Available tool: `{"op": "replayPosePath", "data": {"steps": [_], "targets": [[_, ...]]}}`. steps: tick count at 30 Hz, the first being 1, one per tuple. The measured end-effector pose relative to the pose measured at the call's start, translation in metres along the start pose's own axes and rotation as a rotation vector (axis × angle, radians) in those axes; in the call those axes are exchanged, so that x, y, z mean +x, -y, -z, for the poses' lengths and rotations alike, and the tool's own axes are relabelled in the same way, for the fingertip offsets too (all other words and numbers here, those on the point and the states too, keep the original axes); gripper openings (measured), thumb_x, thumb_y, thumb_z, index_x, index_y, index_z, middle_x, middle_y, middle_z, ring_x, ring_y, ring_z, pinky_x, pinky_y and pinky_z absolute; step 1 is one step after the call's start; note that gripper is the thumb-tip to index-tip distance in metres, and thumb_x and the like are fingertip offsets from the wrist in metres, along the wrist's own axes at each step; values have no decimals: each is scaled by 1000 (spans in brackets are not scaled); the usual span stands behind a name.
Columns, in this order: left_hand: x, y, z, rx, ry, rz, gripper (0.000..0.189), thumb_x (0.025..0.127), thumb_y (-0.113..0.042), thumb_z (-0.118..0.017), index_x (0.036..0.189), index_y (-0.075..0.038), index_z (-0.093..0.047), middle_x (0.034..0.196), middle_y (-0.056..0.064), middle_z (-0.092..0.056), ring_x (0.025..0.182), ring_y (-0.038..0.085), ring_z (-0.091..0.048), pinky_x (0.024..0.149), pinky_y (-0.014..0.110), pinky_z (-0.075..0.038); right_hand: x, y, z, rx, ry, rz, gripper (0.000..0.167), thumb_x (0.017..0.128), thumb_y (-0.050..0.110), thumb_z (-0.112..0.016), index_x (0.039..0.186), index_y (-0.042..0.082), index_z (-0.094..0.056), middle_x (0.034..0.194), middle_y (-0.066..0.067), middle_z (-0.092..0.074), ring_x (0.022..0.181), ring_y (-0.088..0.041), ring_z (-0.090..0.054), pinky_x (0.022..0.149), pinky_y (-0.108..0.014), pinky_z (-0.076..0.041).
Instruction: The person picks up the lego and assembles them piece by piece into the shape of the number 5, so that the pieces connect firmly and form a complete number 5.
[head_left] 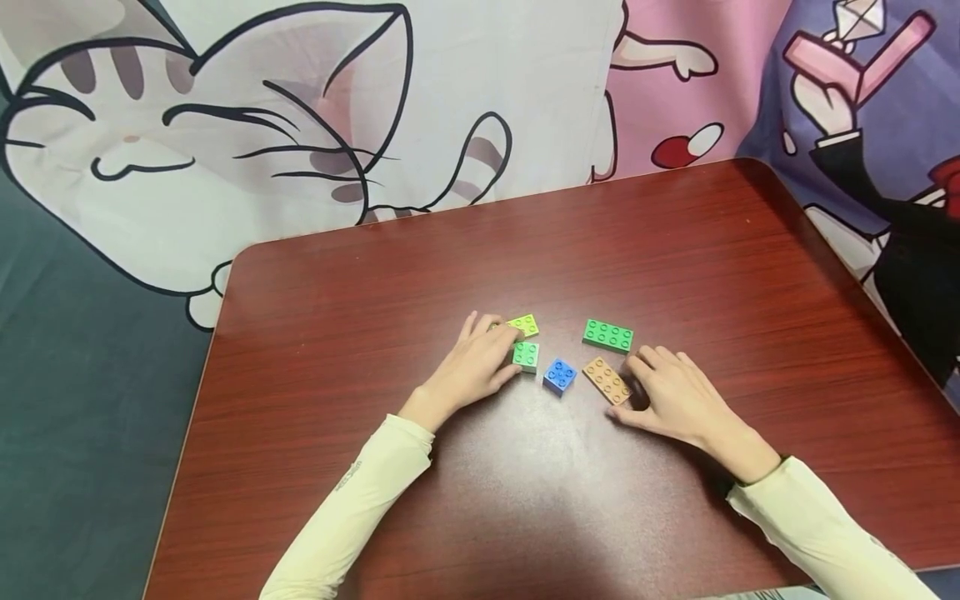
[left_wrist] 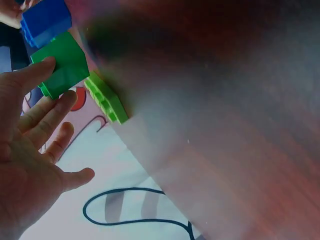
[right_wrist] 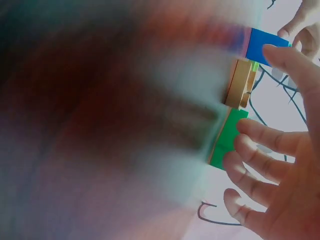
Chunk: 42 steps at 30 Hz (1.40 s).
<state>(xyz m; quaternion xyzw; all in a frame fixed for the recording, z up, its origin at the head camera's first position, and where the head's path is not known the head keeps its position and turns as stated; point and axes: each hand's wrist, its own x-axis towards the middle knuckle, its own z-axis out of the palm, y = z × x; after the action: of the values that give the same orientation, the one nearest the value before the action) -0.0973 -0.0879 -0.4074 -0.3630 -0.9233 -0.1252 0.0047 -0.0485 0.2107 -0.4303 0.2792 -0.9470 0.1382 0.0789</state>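
Note:
My left hand (head_left: 474, 364) has its thumb and forefinger on either side of a square, light green toy building brick (head_left: 527, 357), pinching it. Behind that brick lies a lime-green one (head_left: 525, 325), partly covered by the fingers. My right hand (head_left: 678, 396) rests beside the tan oblong brick (head_left: 607, 381), thumb and fingers spread apart around its right end, gripping nothing. Between the hands sits a small blue brick (head_left: 559, 376). In the right wrist view, fingertips overlap the long green brick (right_wrist: 227, 142), and the thumb overlaps the blue brick (right_wrist: 257, 44).
All the bricks lie on a reddish-brown wooden table (head_left: 360, 300) with rounded far corners. Behind its far edge hangs a cloth (head_left: 540, 75) printed with a cartoon cat and figures. A pale printed item (head_left: 787, 593) shows at the near edge.

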Motion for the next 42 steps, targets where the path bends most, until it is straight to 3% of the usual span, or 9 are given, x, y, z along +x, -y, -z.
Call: {"op": "replayPosePath", "data": {"steps": [13, 19, 24, 34, 42], "targets": [[10, -2, 4, -90, -34, 14, 34, 85, -27, -68, 112, -12, -54, 107, 0, -59, 111, 20, -42, 104, 50, -23, 1, 3, -2, 45, 73, -3, 32, 70, 33, -75, 83, 11, -56, 71, 5, -46, 63, -14, -45, 53, -34, -39], [16, -6, 0, -102, -79, 23, 32, 85, -28, -68, 110, -13, -53, 106, -1, -60, 104, 18, -45, 89, 37, -34, 5, 6, -3, 121, 118, -48, 30, 75, 27, -75, 92, 9, -59, 76, 3, -52, 59, -11, -47, 48, -33, -41], [18, -8, -4, -110, -120, 66, 34, 84, -28, -69, 111, -13, -55, 105, -1, -59, 102, 20, -46, 82, 36, -34, 13, 9, -5, 118, 142, -56, 30, 78, 25, -73, 99, 7, -61, 79, 2, -50, 59, -12, -46, 47, -32, -40], [21, -10, -6, -175, -103, 115, 34, 82, -29, -71, 108, -14, -56, 101, -3, -64, 104, 20, -45, 84, 37, -32, 25, 11, -10, 72, 93, -22, 25, 81, 18, -71, 101, 6, -63, 81, 0, -47, 58, -14, -43, 45, -32, -41], [25, -11, -6, -184, -89, 108, 35, 83, -31, -71, 109, -15, -55, 102, -5, -64, 105, 19, -44, 87, 38, -32, 33, 9, -11, 79, 41, -31, 22, 80, 16, -72, 97, 6, -63, 80, -1, -53, 56, -15, -47, 44, -34, -43]]}}
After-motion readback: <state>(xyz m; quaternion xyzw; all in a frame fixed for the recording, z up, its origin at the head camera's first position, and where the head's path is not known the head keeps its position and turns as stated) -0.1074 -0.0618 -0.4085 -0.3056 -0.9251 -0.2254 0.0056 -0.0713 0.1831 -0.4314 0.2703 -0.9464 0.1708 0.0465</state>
